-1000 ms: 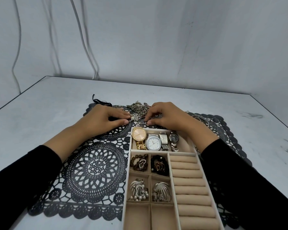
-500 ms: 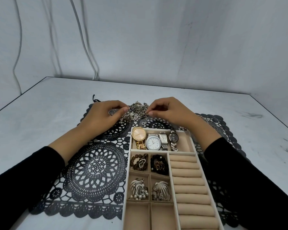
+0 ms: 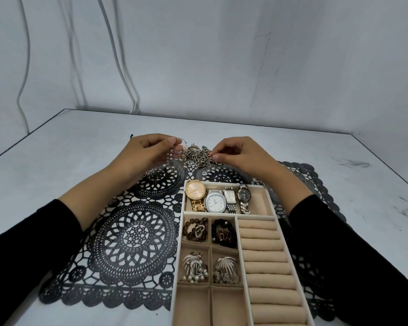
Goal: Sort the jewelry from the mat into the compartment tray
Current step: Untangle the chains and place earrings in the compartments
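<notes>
Head view: the left hand (image 3: 151, 151) has its fingers curled, thumb against fingertips, pinching a pale, wire-hooped pearl strand (image 3: 172, 156) held just off the mat. Its lower beads hang down beside the tangled silver-toned chain heap (image 3: 198, 156). The right hand (image 3: 242, 157) has thumb and forefinger closed on a link at the heap's right edge; which chain it has cannot be told.

The strand and the heap look close enough to be caught together. If the left hand lifts away while a hook sits in the links, I judge the whole heap would drag or a fine chain would knot tighter. The right-hand pinch looks meant to hold the heap down, and a slip there would undo that.

The black openwork lace mat (image 3: 134, 241) is a second hazard, since its holes could snag clasps and hooks. Small loose pieces, a heart charm (image 3: 204, 173) among them, lie near both wrists and could be swept aside. The right forearm passes just beside the far corner of the beige-lined, white-rimmed compartment tray (image 3: 181, 234), so a nudge could shift it.

Inside the tray, four wristwatches (image 3: 218, 198) fill the far compartment. Below them sit dark bead bracelets (image 3: 223, 234) and silver spray-shaped brooches (image 3: 196, 267). The padded ring rolls (image 3: 266, 257) and the two nearest compartments (image 3: 191, 307) hold nothing.

All of this rests on a pale grey, faintly scuffed tabletop (image 3: 57, 161). Behind it is a plain grey wall (image 3: 245, 55) with white cables (image 3: 118, 67) hanging down.
</notes>
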